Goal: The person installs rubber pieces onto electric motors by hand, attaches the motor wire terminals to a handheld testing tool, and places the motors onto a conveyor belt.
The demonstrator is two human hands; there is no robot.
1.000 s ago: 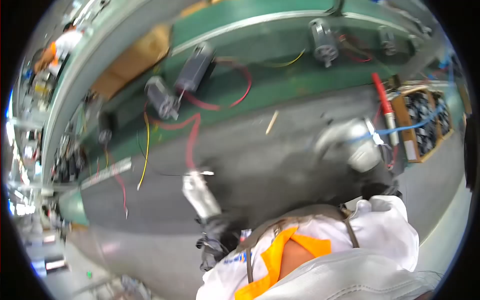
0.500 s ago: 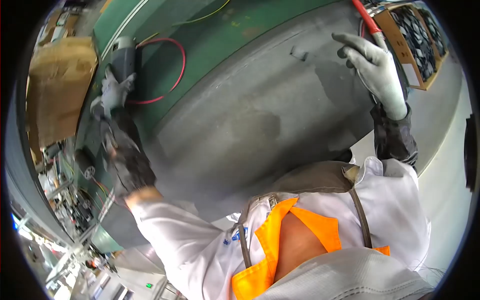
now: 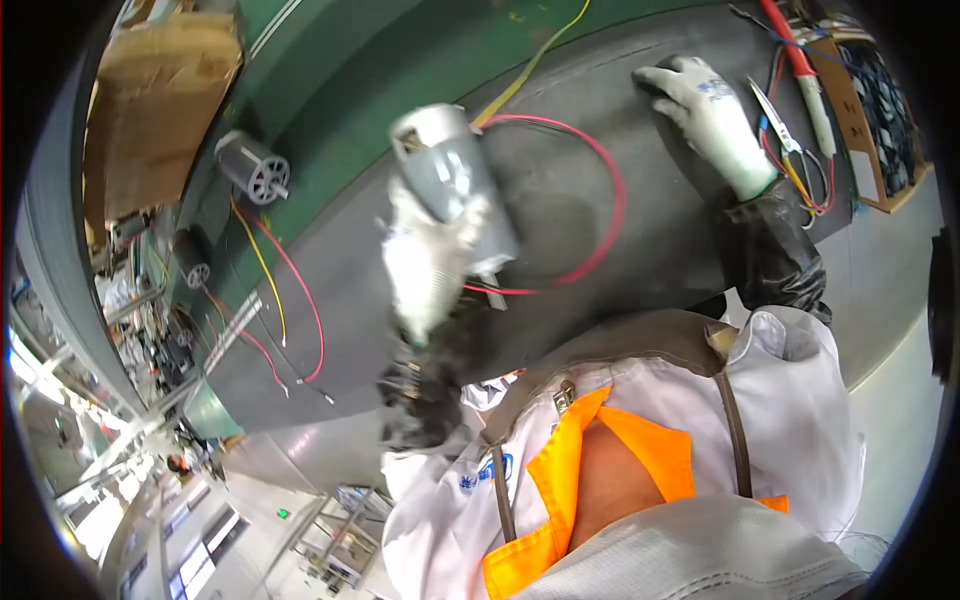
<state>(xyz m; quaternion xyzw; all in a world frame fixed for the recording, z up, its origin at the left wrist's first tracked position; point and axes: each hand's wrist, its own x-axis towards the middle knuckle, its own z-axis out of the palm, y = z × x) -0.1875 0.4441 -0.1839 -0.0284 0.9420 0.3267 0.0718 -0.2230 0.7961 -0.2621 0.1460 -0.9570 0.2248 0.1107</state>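
1. The motor (image 3: 455, 175) was a blurred grey cylinder with a silver end cap (image 3: 428, 122); it was gripped in the left hand (image 3: 425, 250), over the dark work surface (image 3: 560, 210).
2. It tilted – cap pointing away from the person, pale shaft end (image 3: 493, 290) nearer the body.
3. Two wires showed – the red (image 3: 620, 190) looped out rightward and back; the yellow (image 3: 533, 66) ran away toward the upper right.

Held motor (image 3: 455, 175) left of right hand (image 3: 705, 115); scissors (image 3: 790, 143) between hand and box (image 3: 845, 105).
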